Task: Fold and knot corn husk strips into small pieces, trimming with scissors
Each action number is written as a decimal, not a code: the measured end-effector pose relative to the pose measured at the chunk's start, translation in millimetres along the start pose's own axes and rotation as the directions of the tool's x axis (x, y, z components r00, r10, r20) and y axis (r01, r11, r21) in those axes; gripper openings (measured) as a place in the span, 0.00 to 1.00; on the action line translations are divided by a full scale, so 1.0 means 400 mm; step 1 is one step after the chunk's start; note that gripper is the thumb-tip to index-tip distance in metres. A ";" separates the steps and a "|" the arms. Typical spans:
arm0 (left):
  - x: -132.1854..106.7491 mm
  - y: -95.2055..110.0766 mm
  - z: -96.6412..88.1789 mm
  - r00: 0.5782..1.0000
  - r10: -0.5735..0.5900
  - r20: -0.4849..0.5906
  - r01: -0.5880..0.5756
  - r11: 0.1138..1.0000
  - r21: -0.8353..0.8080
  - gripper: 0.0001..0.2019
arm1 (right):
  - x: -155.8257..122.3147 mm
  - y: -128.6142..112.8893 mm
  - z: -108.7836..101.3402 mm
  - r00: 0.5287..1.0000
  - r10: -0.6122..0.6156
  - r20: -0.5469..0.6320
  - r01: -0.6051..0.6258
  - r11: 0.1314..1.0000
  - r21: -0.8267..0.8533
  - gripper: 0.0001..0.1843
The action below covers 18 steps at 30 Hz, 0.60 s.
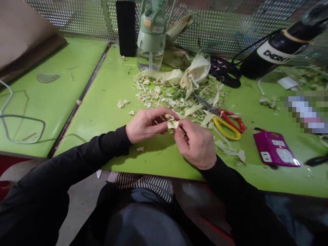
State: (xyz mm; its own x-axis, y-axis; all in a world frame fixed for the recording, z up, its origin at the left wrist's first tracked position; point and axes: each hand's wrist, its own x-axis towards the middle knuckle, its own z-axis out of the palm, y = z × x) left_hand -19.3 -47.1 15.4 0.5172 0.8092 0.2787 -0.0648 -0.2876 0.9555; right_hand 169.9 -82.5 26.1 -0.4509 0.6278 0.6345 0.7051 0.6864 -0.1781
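My left hand (151,124) and my right hand (196,141) meet low over the green table. Between my fingertips is a small flower shape of pale husk pieces (173,123). My left fingers are closed on it from the left. My right thumb and forefinger pinch at its right side, and what lies inside that pinch is partly hidden. Beyond my hands lies a heap of cut corn husk scraps (166,97), with larger whole husks (197,70) behind it. Scissors (225,123) with red and yellow handles rest partly open, blades on the scraps.
A green water bottle (151,41) and an upright black phone-like slab (126,30) stand before the perforated metal screen (82,17). At right are a purple power socket block (276,149) and a dark bottle (271,51). A gap (79,99) divides the tabletops.
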 end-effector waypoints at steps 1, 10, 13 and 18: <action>-0.001 0.005 0.002 1.000 -0.024 0.003 0.024 0.999 -0.033 0.11 | 0.001 -0.003 -0.003 1.000 -0.002 -0.002 0.002 1.000 -0.003 0.07; 0.004 0.026 0.007 0.990 -0.143 0.020 0.144 0.969 -0.203 0.13 | -0.003 -0.018 -0.019 0.998 -0.052 -0.018 0.052 0.999 -0.015 0.11; 0.009 0.019 -0.005 0.983 -0.178 0.042 0.182 0.950 -0.255 0.15 | -0.006 -0.012 -0.016 0.998 -0.060 -0.025 0.062 0.997 0.045 0.09; 0.020 0.003 -0.028 0.968 -0.219 0.122 0.250 0.890 -0.381 0.21 | 0.008 0.021 -0.020 0.993 0.081 -0.089 -0.072 0.992 0.103 0.08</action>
State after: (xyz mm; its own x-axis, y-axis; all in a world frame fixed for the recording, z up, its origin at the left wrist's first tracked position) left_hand -24.7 -35.4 19.7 0.6192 0.7837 0.0487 -0.2534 0.1408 0.9571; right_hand 178.6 -77.7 32.5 -0.3418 0.6463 0.6823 0.6759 0.6735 -0.2994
